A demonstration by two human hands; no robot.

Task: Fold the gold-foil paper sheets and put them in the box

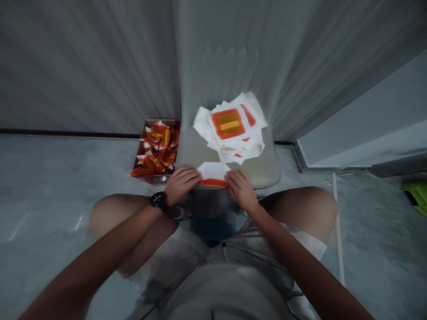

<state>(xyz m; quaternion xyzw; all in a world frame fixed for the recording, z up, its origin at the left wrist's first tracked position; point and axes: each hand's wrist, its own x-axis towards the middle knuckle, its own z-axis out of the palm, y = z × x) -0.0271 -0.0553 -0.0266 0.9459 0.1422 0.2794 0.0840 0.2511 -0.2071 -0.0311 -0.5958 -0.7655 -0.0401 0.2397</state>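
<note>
At the front edge of a grey chair seat [187, 155] lies a white paper piece [215, 170] with an orange-red strip along its near side and angled upper corners. My left hand [182, 183], with a black watch at the wrist, has its fingers closed on the paper's left end. The right end is held by the fingers of my right hand [240, 189]. My thumbs are mostly hidden. Just beyond, on the seat, a loose pile of white sheets [230, 126] with orange and yellow printed panels lies overlapped.
Left of the seat, on the grey floor [66, 178], stands an open cardboard box [140, 146] with several orange-and-white folded papers [156, 151] inside. A pleated grey curtain [83, 66] hangs behind. A green object [416, 195] lies far right, near a white pole [338, 231].
</note>
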